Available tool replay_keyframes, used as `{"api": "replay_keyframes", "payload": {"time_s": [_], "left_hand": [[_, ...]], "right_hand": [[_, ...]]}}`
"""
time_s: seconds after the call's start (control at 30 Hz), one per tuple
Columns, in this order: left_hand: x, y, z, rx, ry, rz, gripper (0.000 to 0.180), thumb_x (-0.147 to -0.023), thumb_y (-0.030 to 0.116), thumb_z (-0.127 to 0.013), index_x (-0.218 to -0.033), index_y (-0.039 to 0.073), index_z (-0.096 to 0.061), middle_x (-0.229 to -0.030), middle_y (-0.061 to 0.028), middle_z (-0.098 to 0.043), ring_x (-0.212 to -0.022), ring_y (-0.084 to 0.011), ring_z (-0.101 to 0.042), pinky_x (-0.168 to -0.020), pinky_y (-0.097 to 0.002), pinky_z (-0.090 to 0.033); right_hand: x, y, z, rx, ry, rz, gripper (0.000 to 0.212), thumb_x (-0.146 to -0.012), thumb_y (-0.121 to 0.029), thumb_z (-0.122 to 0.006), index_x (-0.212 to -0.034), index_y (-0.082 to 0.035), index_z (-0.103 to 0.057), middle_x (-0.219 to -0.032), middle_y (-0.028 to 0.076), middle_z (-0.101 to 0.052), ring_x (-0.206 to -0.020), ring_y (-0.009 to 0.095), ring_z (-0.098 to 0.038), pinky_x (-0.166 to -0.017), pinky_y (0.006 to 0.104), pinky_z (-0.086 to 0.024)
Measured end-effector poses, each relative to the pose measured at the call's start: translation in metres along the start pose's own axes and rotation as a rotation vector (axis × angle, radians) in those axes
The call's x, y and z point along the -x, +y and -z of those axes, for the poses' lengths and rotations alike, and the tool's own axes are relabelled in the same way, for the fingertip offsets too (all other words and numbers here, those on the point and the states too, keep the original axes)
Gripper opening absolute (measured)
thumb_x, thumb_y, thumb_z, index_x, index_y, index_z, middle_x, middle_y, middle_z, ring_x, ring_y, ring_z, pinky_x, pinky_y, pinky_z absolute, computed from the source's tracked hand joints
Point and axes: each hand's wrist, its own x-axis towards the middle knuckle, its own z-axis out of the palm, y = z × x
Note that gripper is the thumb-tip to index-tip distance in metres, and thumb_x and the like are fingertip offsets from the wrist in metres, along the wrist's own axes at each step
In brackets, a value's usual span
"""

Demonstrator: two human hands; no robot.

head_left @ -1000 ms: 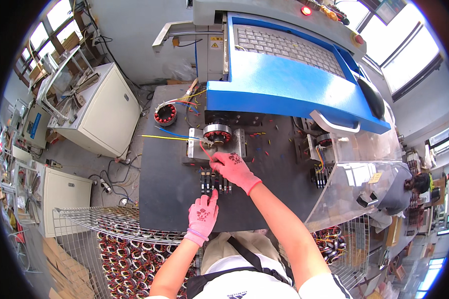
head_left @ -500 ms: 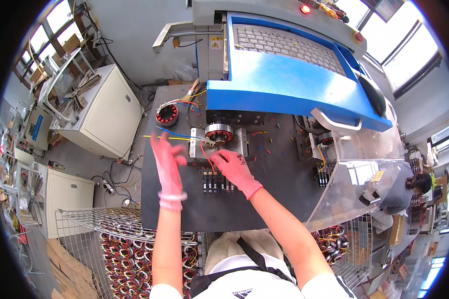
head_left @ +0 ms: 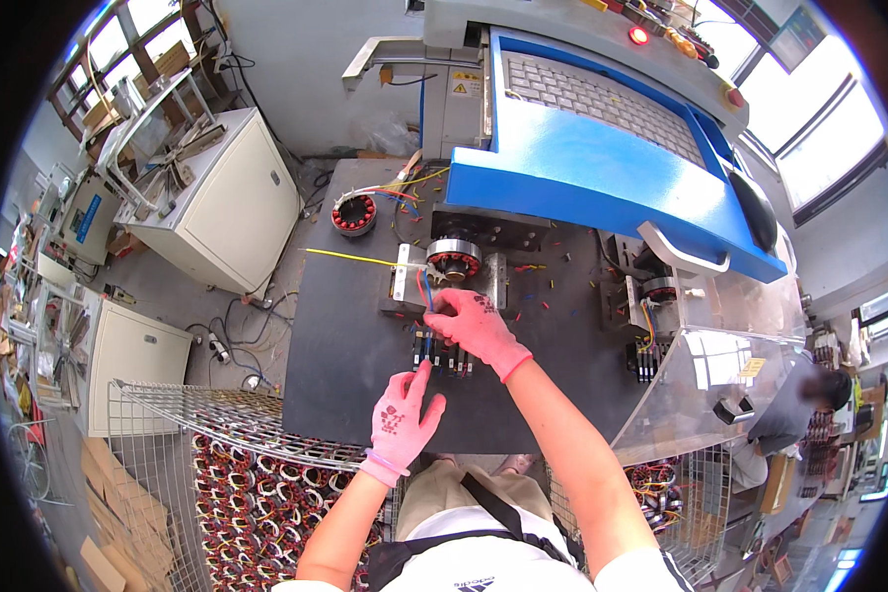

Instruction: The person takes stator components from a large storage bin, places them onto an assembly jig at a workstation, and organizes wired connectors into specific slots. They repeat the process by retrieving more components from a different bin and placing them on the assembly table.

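A motor stator (head_left: 454, 259) with red windings sits in the metal fixture (head_left: 402, 276) under the blue machine. My right hand (head_left: 479, 331), in a pink glove, pinches the blue wire (head_left: 429, 291) coming down from the stator. That wire runs toward a row of black clip terminals (head_left: 454, 359). The index finger of my gloved left hand (head_left: 402, 419) reaches up to the front of the leftmost terminals, thumb held apart. A red wire (head_left: 420, 281) hangs beside the blue one, partly behind my right fingers. The yellow wire (head_left: 350, 258) sticks out to the left.
Another stator (head_left: 353, 213) with loose leads lies at the back left of the black table (head_left: 345, 345). A second fixture with a stator (head_left: 658, 288) stands at right behind a clear guard (head_left: 710, 365). Wire baskets of stators (head_left: 257, 493) flank me. A person (head_left: 799, 405) is at far right.
My left hand has come down from beside the wires to the terminals. The blue wire, earlier stretched left, now hangs down in my right fingers. The whole view has shifted slightly.
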Motion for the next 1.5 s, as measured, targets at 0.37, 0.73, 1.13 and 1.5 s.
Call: {"api": "replay_keyframes", "payload": {"time_s": [0.37,0.73,1.13,1.5], "left_hand": [[0.014,-0.025,-0.031,-0.478,-0.137,-0.042,0.057,-0.085,0.028,-0.061,-0.137,0.01,-0.045,-0.103,-0.0088,-0.052,-0.088,-0.0258,-0.058,-0.07,-0.0417,-0.048],[-0.062,-0.041,0.0,0.929,0.274,0.52,0.042,-0.092,0.03,-0.061,-0.125,0.006,-0.051,-0.107,-0.0112,-0.057,-0.083,-0.0157,-0.058,-0.062,-0.0237,-0.046],[-0.042,0.021,0.044,0.795,0.037,-0.164,0.026,-0.087,0.001,-0.047,-0.109,-0.002,-0.061,-0.094,-0.0087,-0.059,-0.074,-0.0149,-0.057,-0.067,-0.0267,-0.048],[0.011,-0.037,-0.028,-0.283,0.011,-0.002,0.06,-0.082,0.029,-0.065,-0.137,0.015,-0.046,-0.114,-0.0104,-0.053,-0.099,-0.0292,-0.056,-0.08,-0.0428,-0.048]], "right_hand": [[0.002,0.005,-0.006,0.298,0.137,0.159,0.019,-0.084,-0.02,-0.063,-0.09,-0.003,-0.058,-0.077,0.013,-0.066,-0.069,0.029,-0.065,-0.065,0.039,-0.048],[0.007,0.014,-0.006,0.313,0.198,0.163,0.024,-0.088,-0.023,-0.061,-0.101,-0.002,-0.062,-0.084,0.008,-0.068,-0.071,0.016,-0.064,-0.064,0.0302,-0.049],[0.008,-0.019,-0.019,-0.536,-0.198,-0.215,0.021,-0.091,-0.029,-0.064,-0.087,-0.009,-0.064,-0.074,-0.005,-0.061,-0.059,0.003,-0.048,-0.052,0.0205,-0.037],[0.007,0.024,-0.021,0.262,0.161,0.164,0.018,-0.09,-0.02,-0.059,-0.095,-0.003,-0.058,-0.078,0.014,-0.065,-0.068,0.029,-0.063,-0.062,0.0388,-0.047]]}}
